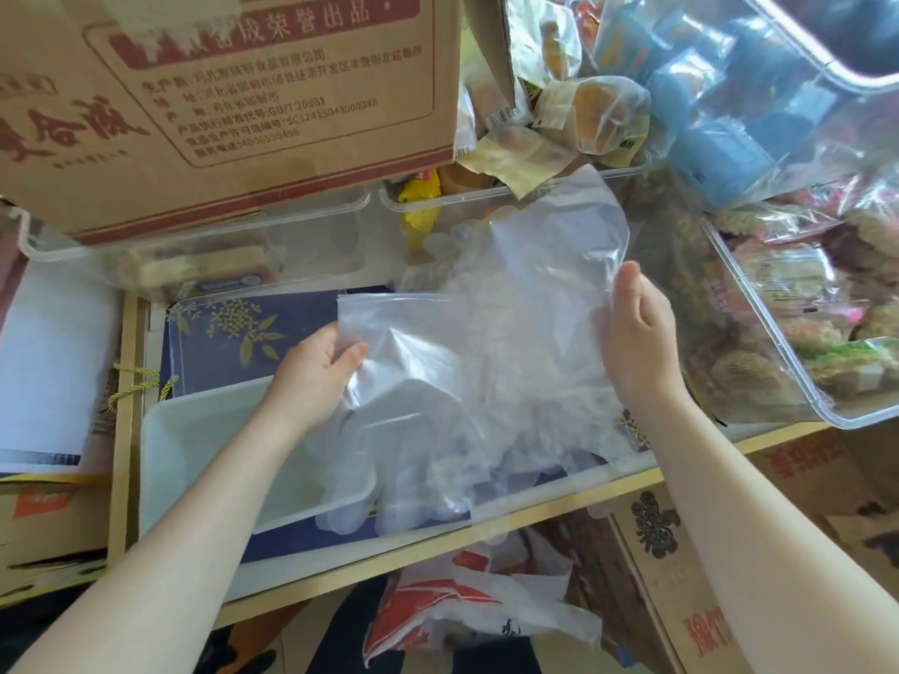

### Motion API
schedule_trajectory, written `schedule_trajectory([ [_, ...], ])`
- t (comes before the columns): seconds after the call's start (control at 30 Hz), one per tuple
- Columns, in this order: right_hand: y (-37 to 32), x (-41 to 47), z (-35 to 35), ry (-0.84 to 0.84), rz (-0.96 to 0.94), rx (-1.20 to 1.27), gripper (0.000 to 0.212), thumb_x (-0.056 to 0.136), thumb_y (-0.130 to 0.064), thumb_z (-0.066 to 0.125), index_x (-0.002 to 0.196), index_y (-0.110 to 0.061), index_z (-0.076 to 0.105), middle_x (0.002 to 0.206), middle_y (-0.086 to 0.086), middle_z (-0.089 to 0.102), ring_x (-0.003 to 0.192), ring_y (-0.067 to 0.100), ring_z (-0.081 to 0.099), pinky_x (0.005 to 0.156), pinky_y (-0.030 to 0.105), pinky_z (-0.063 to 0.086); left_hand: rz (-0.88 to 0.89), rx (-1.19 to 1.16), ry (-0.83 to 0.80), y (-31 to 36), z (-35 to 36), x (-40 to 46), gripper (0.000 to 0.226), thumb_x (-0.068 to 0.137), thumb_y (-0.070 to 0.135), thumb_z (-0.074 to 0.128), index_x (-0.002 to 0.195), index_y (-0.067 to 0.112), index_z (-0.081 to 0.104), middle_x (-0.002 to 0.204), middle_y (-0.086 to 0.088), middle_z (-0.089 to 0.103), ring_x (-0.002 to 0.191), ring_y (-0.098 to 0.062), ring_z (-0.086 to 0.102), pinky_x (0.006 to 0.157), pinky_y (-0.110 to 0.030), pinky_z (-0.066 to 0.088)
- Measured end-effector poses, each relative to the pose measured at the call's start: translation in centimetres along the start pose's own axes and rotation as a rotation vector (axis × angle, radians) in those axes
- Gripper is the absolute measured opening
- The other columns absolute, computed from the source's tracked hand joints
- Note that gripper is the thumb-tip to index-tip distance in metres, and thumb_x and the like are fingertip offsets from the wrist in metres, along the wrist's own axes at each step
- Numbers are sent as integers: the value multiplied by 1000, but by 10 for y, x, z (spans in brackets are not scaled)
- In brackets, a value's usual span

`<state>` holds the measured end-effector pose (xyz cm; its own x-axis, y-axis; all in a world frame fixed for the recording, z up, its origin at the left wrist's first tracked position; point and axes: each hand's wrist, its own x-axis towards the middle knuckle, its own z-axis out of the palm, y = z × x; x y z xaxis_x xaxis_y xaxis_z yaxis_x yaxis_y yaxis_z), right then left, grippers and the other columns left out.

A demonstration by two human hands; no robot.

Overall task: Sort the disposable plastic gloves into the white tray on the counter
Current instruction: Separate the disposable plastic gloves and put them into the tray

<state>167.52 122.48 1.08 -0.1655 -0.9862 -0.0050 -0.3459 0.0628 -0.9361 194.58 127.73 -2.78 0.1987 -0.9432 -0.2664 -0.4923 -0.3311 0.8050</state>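
Both hands hold one bundle of clear disposable gloves [486,342] between them, above the counter [389,557]. Farthest left lies a white sheet [48,357], and over it leans a large cardboard box [219,99] printed with red characters, resting on a clear plastic bin [194,250]. Next comes the white tray [204,459], sitting on a dark blue mat with a gold leaf pattern [228,328]; no glove lies flat inside it, though the fingers of the lowest gloves hang over its right end.

The left hand [316,372] pinches the left edge of the glove bundle, thumb on top and fingers curled beneath the plastic. From that pinch the gloves spread rightward, the cuffs rising toward the bins behind and the fingertips drooping down toward the counter's front edge. The right hand [637,338] grips the bundle's right edge, thumb pressed against the film and fingers wrapped behind it.

Behind the gloves a second clear bin [486,192] holds wrapped baked goods [603,114]. Farther right, a clear container of packaged snacks [802,323] juts over the counter, with a clear box of blue items [729,114] above it. Under the counter lie a red-and-white plastic bag [486,605] and cardboard cartons [681,552].
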Motion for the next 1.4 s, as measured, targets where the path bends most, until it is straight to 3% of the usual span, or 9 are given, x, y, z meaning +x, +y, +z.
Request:
schedule_trajectory([
  [0.1, -23, -1, -6, -207, 97, 189, 85, 63, -87, 45, 77, -3, 52, 53, -4, 39, 50, 11, 34, 49, 22, 26, 8, 11, 11, 5, 5, 4, 18, 95, 17, 50, 109, 15, 61, 97, 0, 67, 91, -18, 60, 74, -26, 38],
  [0.2, -34, -3, -9, -411, 69, 209, 50, 59, -66, 69, 68, -19, 58, 56, -6, 43, 48, 9, 37, 48, 19, 28, 22, 24, 12, 10, 11, 10, 20, 94, 18, 50, 110, 13, 62, 100, -5, 70, 94, -24, 63, 79, -31, 43],
  [0.37, -35, -3, -27, -726, 217, 285, 55, 55, -73, 67, 79, -25, 76, 69, 7, 49, 57, 17, 43, 49, 22, 33, 33, 23, -92, 22, 12, 16, 19, 94, 20, 50, 109, 16, 61, 103, -3, 69, 97, -23, 62, 80, -30, 43],
  [0.47, -40, -9, -35, -912, 412, 510, 50, 46, -59, 84, 73, -18, 77, 70, 1, 70, 63, 12, 66, 57, 18, 52, -36, 1, -148, 24, 12, 18, 14, 92, 19, 48, 101, 14, 57, 93, -1, 63, 97, -23, 60, 70, -27, 37],
  [0.53, -39, -10, -25, -968, 420, 501, 50, 64, -48, 81, 80, -3, 70, 72, 13, 65, 64, 23, 63, 58, 24, 52, -107, -149, -204, 24, 11, 18, 19, 94, 6, 48, 112, 8, 55, 78, 9, 63, 88, -17, 64, 64, -26, 41],
  [0.73, -11, 5, 16, -381, 223, -210, 13, 87, -10, 61, 81, 2, 62, 64, 3, 59, 41, 9, 49, 43, 17, 37, -93, -438, -264, 15, 6, 16, 20, 96, 10, 46, 95, 22, 62, 70, 13, 72, 65, -3, 65, 73, -24, 50],
  [1.03, 0, 14, 26, -321, 287, -181, 18, 91, -7, 52, 76, -14, 57, 72, 3, 62, 40, 2, 53, 39, 15, 34, -131, -492, -299, 14, 7, 17, 19, 97, 14, 45, 99, 18, 64, 89, 2, 71, 77, -8, 68, 75, -22, 52],
  [1.17, -24, 8, -2, 40, 9, -649, 21, 89, -25, 57, 81, -6, 58, 69, 0, 57, 70, 18, 54, 61, 27, 39, -59, -441, -185, 16, 0, 17, 19, 96, 18, 48, 89, 23, 65, 76, 8, 72, 71, -9, 66, 78, -31, 49],
  [1.4, -84, -26, 19, 71, -164, -421, 23, 91, -30, 43, 79, -12, 38, 60, 2, 48, 66, 32, 51, 58, 36, 37, 174, -435, 136, 53, -11, -9, 23, 96, 14, 48, 82, 27, 61, 71, 16, 66, 65, 6, 58, 68, -14, 42],
])
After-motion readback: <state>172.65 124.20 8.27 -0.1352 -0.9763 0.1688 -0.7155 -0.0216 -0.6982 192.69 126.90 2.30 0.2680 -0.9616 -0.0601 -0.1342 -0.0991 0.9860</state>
